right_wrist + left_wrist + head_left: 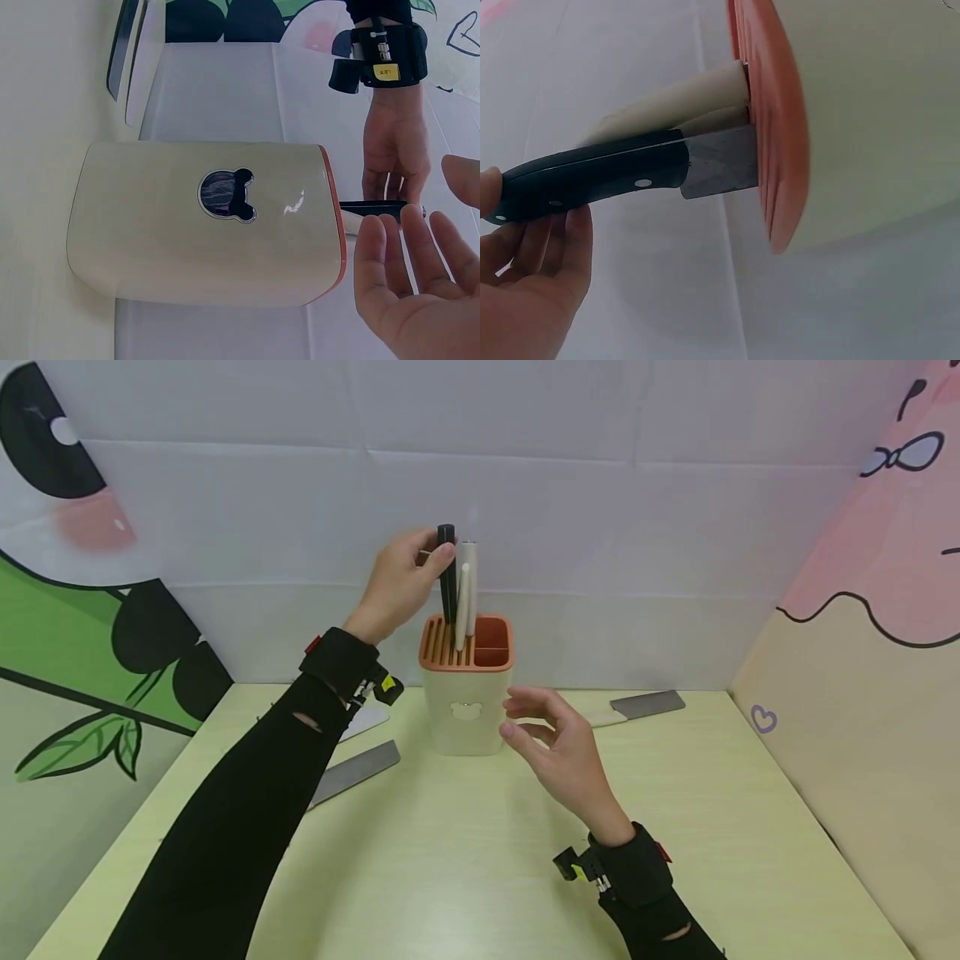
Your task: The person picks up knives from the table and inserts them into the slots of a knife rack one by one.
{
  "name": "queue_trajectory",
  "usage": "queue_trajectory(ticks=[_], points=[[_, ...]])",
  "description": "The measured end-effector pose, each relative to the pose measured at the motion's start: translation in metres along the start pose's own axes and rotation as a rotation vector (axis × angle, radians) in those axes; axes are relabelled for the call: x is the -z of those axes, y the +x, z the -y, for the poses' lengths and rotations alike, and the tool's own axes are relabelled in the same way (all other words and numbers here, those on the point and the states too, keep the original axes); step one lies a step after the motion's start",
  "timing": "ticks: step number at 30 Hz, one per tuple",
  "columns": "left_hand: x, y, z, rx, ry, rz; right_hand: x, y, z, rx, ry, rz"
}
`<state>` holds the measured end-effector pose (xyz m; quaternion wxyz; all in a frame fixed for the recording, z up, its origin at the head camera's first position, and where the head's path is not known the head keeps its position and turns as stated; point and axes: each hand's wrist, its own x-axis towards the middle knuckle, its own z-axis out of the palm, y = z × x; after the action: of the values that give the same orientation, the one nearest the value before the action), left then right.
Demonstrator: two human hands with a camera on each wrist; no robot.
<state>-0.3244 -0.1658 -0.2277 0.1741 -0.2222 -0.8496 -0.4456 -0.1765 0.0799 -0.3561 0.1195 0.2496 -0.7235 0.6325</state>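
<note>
My left hand [401, 577] grips the top of the black handle of a knife [447, 581]. In the left wrist view, part of this knife's metal blade shows above the slotted orange top, and the rest is hidden inside the cream knife holder [442, 727]. Two white-handled knives [472, 581] stand upright beside it in the slots. My right hand [562, 760] is at the holder's right side, fingers loosely bent and holding nothing. From the right wrist view, that hand [420, 292] has its fingers spread near the holder's orange rim [337, 247].
On the table [480, 877], a knife with a grey blade [648, 704] and cream handle lies behind my right hand. A grey blade [360, 772] and a whitish blade [367, 721] lie left of the holder, partly covered by my left arm. A printed cloth wall [570, 527] stands behind.
</note>
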Motion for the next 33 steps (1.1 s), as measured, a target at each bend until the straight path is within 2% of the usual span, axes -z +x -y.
queue_trajectory(ticks=[13,33], points=[[-0.010,-0.004,0.011,0.051,0.000,0.051,-0.001,0.000,-0.001,-0.006,-0.002,-0.002],[-0.014,-0.005,0.017,0.091,0.003,0.071,-0.002,0.001,-0.002,0.008,0.004,0.002]])
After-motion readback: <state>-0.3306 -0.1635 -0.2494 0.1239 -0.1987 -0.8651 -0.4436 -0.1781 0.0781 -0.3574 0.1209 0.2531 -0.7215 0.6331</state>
